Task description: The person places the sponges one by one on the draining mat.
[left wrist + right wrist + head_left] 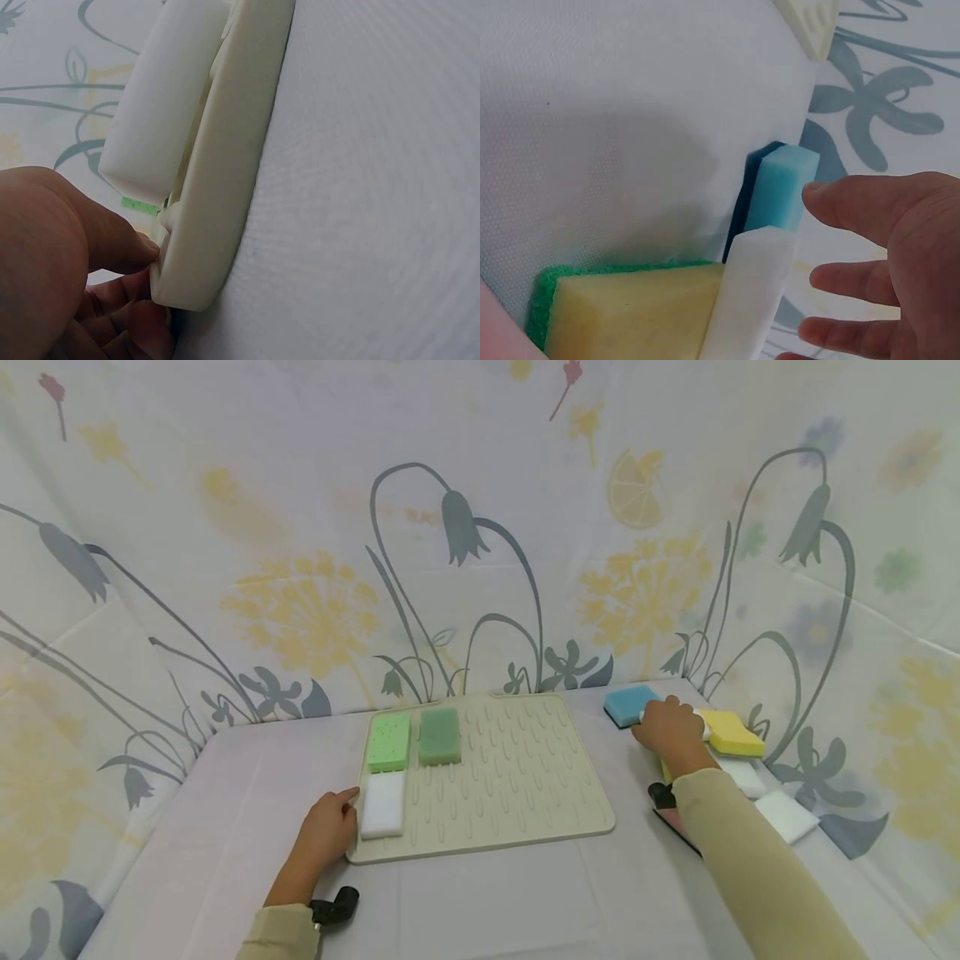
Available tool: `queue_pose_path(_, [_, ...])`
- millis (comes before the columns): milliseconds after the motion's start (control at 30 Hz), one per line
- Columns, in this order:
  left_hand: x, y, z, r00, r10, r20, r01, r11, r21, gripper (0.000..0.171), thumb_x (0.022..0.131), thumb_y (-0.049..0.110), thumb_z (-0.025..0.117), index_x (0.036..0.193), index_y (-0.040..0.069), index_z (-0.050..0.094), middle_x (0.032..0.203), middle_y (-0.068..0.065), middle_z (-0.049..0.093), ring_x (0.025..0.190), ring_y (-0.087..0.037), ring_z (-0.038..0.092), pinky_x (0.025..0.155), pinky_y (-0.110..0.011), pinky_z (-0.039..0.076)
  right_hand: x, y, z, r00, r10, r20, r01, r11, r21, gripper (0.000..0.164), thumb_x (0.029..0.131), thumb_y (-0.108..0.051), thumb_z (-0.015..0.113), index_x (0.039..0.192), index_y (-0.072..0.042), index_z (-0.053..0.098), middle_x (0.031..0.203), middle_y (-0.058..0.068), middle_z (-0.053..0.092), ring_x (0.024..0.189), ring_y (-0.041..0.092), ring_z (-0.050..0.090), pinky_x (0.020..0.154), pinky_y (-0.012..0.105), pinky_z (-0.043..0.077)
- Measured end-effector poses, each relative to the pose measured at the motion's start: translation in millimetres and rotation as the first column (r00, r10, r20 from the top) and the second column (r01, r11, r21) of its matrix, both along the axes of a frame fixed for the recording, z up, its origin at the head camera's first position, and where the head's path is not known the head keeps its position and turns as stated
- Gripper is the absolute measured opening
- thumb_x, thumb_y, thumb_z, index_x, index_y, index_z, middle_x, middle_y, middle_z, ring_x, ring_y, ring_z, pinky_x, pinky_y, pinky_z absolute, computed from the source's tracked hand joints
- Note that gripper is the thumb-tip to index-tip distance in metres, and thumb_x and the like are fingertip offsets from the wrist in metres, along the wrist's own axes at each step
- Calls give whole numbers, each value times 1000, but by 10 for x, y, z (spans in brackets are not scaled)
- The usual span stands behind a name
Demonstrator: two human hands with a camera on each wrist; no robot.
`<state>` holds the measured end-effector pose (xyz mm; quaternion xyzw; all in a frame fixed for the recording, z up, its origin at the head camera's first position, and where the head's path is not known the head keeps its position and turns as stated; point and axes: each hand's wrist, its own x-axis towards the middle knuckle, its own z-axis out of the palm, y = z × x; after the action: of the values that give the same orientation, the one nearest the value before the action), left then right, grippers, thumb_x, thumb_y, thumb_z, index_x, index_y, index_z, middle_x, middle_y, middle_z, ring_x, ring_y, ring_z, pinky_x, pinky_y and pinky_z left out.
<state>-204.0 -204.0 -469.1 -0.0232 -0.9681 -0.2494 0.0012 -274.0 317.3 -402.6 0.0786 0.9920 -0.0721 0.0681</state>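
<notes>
At the left edge of a beige ribbed mat [510, 777], my left hand [326, 828] pinches the rim, thumb on the inner side and fingers curled outside. A white sponge [383, 806] lies on the mat beside it, with a light green sponge [389, 742] behind and a darker green sponge [439, 735] to the right. My right hand [670, 728] reaches over the sponges on the right, fingers apart. In the right wrist view its thumb overlaps a blue sponge [780, 187] with a dark pad, near a white sponge [751, 289] and a yellow sponge [637, 307] with green scourer.
Right of my right hand lie another yellow sponge [731, 732] and a flat white sponge [787, 814]. A pink sponge [675, 827] with a dark underside shows partly beneath my right forearm. A flowered cloth backdrop [480, 527] rises behind the table.
</notes>
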Motion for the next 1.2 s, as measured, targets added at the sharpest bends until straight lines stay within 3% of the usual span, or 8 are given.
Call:
queue_pose_path(633, [-7, 4, -13, 1000, 0, -1, 0, 1000, 6, 41, 93, 5, 48, 131, -8, 55, 93, -16, 60, 76, -20, 51, 69, -38, 46, -13, 100, -40, 998, -19, 63, 20, 1000, -19, 48, 91, -27, 52, 118, 12, 54, 114, 39, 45, 102, 51, 48, 77, 58, 42])
queue_pose_path(900, [-3, 6, -3, 1000, -4, -6, 4, 1000, -1, 41, 93, 6, 48, 131, -8, 55, 92, -15, 59, 75, -20, 50, 67, -37, 45, -17, 98, -63, 998, -17, 61, 18, 1000, -20, 53, 92, -26, 50, 126, 14, 47, 117, 42, 42, 106, 54, 46, 79, 59, 42])
queue_pose_path(1200, [-9, -2, -14, 1000, 4, 9, -4, 1000, 5, 41, 93, 6, 48, 131, -8, 55, 91, -14, 59, 75, -20, 50, 67, -36, 45, -24, 86, -88, 997, -13, 70, 14, 1000, -23, 57, 94, -26, 46, 139, 7, 38, 130, 43, 32, 114, 61, 38, 83, 65, 41])
